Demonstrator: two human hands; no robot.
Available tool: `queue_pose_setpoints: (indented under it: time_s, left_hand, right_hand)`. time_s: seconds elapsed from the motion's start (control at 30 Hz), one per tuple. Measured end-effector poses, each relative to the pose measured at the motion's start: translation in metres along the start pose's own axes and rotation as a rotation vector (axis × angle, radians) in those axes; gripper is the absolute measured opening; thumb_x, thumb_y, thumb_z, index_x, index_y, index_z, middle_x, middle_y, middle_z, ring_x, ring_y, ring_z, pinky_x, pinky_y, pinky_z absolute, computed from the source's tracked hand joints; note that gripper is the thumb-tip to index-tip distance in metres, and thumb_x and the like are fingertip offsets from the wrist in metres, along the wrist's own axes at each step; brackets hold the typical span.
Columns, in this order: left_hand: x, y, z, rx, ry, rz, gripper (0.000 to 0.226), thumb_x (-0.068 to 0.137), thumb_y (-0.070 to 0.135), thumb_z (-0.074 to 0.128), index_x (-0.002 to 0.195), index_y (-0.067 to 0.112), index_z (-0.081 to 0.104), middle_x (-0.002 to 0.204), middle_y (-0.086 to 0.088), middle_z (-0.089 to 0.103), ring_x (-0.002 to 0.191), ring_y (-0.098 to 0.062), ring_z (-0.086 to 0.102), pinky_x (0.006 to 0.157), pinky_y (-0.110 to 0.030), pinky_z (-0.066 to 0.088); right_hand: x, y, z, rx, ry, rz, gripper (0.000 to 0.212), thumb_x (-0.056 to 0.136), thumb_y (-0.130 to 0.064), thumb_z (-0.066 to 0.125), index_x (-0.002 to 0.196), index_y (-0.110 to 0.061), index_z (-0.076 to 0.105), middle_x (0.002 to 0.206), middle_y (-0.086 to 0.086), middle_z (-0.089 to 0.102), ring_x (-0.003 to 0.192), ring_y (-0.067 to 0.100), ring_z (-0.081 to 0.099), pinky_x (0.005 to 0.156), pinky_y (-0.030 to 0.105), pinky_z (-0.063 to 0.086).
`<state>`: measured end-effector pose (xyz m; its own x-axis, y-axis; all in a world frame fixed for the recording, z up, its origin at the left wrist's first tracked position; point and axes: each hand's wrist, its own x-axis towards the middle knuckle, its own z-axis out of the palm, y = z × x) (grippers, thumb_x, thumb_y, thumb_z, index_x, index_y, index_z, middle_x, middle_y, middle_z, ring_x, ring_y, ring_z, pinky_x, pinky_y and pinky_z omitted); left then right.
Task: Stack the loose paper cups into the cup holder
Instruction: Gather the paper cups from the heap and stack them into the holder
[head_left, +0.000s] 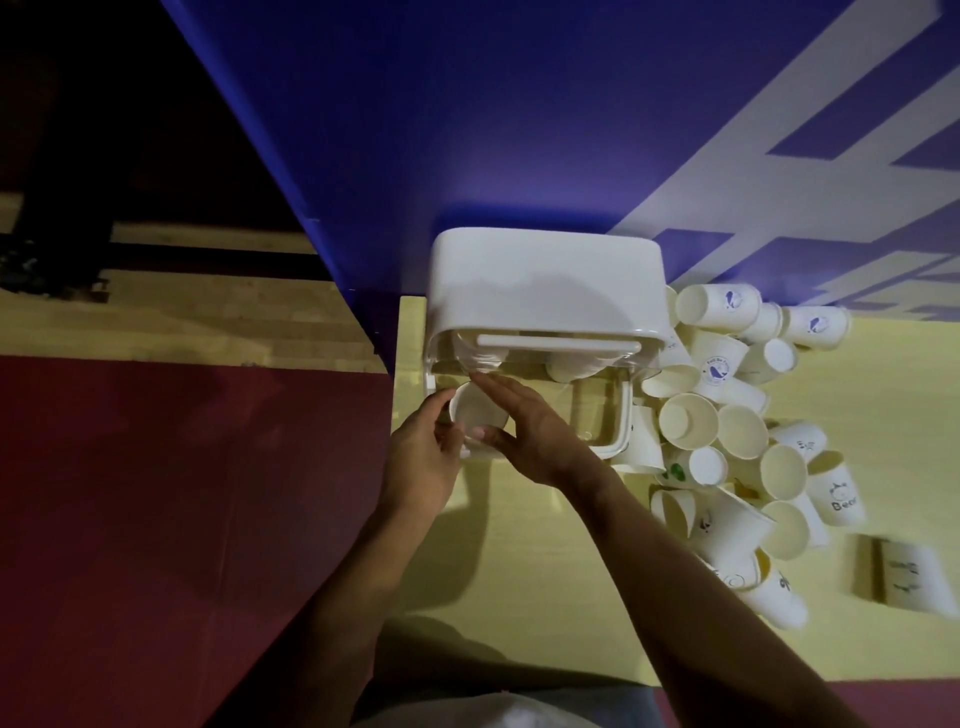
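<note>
I log the left hand (422, 457) curled round a paper cup (475, 413) at the left front of the cup holder (545, 280), the right hand (532, 431) pinching the same cup between thumb and straight fingers, and loose cups (727, 431) heaped to the right on the yellow table (545, 571).

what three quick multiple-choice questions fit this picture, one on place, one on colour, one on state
1. Where is the pile of loose cups?
A) right of the cup holder
B) left of it
C) on top of it

2. What colour is the table?
A) green
B) black
C) yellow

3. What is the state of the cup at the holder's left end?
A) lying on the floor
B) held in both hands
C) standing untouched on the table

Answers:
1 A, the pile spreads along the holder's right side.
2 C, the bare top is pale yellow.
3 B, the left hand and right hand both hold it.
</note>
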<state>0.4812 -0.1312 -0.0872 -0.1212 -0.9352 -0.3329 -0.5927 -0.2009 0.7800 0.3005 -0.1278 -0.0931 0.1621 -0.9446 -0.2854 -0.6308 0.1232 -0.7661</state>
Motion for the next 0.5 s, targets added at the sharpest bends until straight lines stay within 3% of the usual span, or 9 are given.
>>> queue_pose_setpoints:
  time_s: [0.13, 0.23, 0.3, 0.37, 0.5]
  left_hand:
    - [-0.008, 0.015, -0.005, 0.047, 0.049, 0.044, 0.042, 0.1, 0.023, 0.062, 0.141, 0.03, 0.056, 0.12, 0.004, 0.069, 0.099, -0.011, 0.067, 0.075, -0.018, 0.05]
    - [-0.026, 0.037, -0.004, 0.07, 0.131, 0.139, 0.038, 0.099, 0.022, 0.063, 0.136, 0.021, 0.06, 0.124, 0.003, 0.061, 0.098, -0.011, 0.063, 0.076, -0.021, 0.05]
    - [-0.038, 0.054, 0.005, 0.062, 0.117, 0.166, 0.035, 0.098, 0.022, 0.063, 0.134, 0.02, 0.061, 0.125, 0.005, 0.06, 0.098, -0.01, 0.063, 0.076, -0.019, 0.049]
    - [-0.047, 0.076, 0.027, 0.042, 0.027, 0.191, 0.034, 0.099, 0.025, 0.061, 0.133, 0.02, 0.06, 0.127, 0.003, 0.062, 0.103, -0.013, 0.063, 0.079, -0.023, 0.05]
    - [-0.056, 0.132, 0.089, 0.046, -0.11, 0.339, 0.035, 0.097, 0.03, 0.062, 0.131, 0.022, 0.06, 0.124, 0.006, 0.064, 0.103, -0.011, 0.063, 0.082, -0.03, 0.055]
  right_hand:
    - [-0.014, -0.011, -0.013, 0.035, 0.072, -0.023, 0.069, 0.098, -0.046, 0.063, 0.158, -0.033, 0.033, 0.156, -0.009, 0.043, 0.14, 0.008, 0.04, 0.112, 0.019, 0.033]
    - [-0.049, -0.012, -0.028, 0.107, 0.288, 0.133, 0.053, 0.1, -0.048, 0.059, 0.149, -0.027, 0.051, 0.144, -0.008, 0.056, 0.118, 0.006, 0.058, 0.097, 0.022, 0.049]
    - [-0.079, -0.007, -0.04, 0.142, 0.374, 0.211, 0.038, 0.101, -0.039, 0.061, 0.137, -0.026, 0.063, 0.131, -0.01, 0.064, 0.101, 0.001, 0.063, 0.087, 0.023, 0.054]
    - [-0.113, 0.003, -0.055, 0.2, 0.467, 0.265, 0.026, 0.102, -0.03, 0.061, 0.127, -0.027, 0.069, 0.119, -0.013, 0.069, 0.096, 0.0, 0.064, 0.081, 0.02, 0.053]
    - [-0.174, 0.028, -0.094, 0.291, 0.585, 0.373, 0.024, 0.102, -0.023, 0.061, 0.122, -0.03, 0.071, 0.109, -0.02, 0.072, 0.097, -0.002, 0.067, 0.081, 0.014, 0.052]
